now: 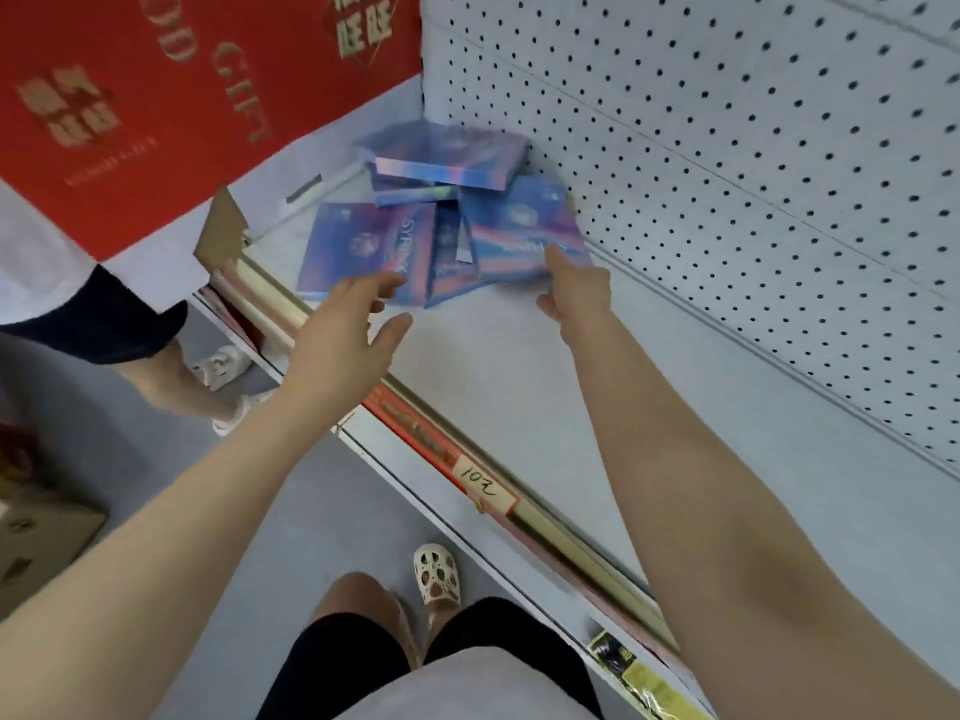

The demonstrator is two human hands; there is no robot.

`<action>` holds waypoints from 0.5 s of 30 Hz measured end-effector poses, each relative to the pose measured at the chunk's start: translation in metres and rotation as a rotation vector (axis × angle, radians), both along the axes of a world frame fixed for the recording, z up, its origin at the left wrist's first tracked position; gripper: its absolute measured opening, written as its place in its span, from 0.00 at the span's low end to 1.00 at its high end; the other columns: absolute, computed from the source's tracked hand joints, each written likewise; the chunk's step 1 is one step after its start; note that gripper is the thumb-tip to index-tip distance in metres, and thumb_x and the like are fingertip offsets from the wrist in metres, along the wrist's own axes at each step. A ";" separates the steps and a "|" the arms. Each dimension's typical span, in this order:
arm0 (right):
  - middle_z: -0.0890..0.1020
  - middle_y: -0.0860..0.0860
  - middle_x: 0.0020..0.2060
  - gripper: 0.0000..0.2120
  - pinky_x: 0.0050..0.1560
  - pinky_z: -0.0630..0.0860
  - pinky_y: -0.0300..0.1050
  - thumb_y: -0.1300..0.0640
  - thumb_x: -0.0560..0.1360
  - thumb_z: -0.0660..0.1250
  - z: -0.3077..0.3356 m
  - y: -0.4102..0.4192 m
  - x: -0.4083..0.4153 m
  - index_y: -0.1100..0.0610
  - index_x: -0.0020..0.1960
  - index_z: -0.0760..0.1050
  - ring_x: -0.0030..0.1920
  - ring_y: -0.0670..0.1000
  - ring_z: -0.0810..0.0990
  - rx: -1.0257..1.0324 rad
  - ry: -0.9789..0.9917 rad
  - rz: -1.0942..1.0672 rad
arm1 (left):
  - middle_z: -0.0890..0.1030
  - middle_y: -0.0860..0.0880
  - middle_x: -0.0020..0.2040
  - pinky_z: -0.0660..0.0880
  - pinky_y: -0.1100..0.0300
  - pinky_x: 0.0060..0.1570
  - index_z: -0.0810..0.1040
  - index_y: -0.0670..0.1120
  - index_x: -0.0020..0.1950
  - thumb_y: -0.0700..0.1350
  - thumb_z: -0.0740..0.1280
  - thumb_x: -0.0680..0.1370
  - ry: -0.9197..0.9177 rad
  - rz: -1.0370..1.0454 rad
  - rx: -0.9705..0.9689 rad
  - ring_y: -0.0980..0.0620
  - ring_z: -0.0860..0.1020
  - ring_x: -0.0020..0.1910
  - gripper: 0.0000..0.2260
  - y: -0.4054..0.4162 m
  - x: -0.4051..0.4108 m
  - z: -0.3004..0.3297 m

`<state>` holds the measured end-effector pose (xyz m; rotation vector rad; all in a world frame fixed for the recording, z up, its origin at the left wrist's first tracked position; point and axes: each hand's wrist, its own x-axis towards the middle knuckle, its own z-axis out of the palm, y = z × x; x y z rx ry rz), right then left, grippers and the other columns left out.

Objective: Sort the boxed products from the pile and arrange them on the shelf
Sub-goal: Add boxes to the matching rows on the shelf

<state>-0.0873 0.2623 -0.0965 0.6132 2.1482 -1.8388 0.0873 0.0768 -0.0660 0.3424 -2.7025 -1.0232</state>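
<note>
Head view, looking down along a white shelf (509, 387) backed by a white pegboard panel (727, 163).

The pile of boxed products (441, 200) lies at the far end of the shelf, in the corner against the pegboard. The boxes are flat, blue and purple with an iridescent sheen, and they overlap one another at mixed angles. One box (452, 158) sits highest at the back of the pile; a second box (358, 246), bearing lettering along one edge, lies at the near left; a third box (524, 231) lies at the near right, close to the pegboard. Motion blur prevents a reliable count.

Left hand (348, 330) — extended over the shelf's front edge, fingers spread and loosely extended, its fingertips at or just short of the near-left box. Grip released; it holds nothing.

Right hand (576, 293) — extended to the near-right box, with the forefinger laid on the box's near edge. The remaining fingers are folded under and hidden, so whether the grip is closed on the box cannot be told.

A red-and-gold rail with a handwritten price tag (483, 488) runs along the shelf's front edge. A large red gift box (156, 111) with gold lettering stands to the left beyond the pile. A second person's leg (156, 356) is visible on the floor at left.
</note>
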 end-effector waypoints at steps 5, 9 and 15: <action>0.77 0.59 0.42 0.14 0.40 0.83 0.51 0.64 0.69 0.76 -0.010 -0.007 -0.015 0.67 0.50 0.74 0.40 0.54 0.78 -0.144 -0.016 -0.197 | 0.75 0.44 0.66 0.68 0.53 0.63 0.72 0.46 0.69 0.42 0.68 0.77 0.067 -0.138 -0.144 0.43 0.73 0.64 0.20 -0.039 -0.089 0.002; 0.80 0.59 0.43 0.14 0.35 0.82 0.42 0.68 0.72 0.73 -0.003 0.017 0.017 0.70 0.55 0.76 0.40 0.53 0.80 -0.187 0.029 -0.250 | 0.72 0.38 0.68 0.65 0.47 0.68 0.70 0.40 0.70 0.40 0.71 0.73 0.141 -0.273 -0.329 0.38 0.69 0.68 0.26 -0.056 -0.168 -0.001; 0.82 0.57 0.45 0.06 0.48 0.81 0.50 0.65 0.74 0.71 0.005 0.053 0.067 0.62 0.50 0.77 0.43 0.54 0.81 -0.080 0.088 -0.406 | 0.77 0.35 0.61 0.73 0.42 0.52 0.73 0.39 0.68 0.31 0.69 0.72 0.052 -0.445 -0.610 0.34 0.76 0.58 0.24 -0.059 -0.221 -0.012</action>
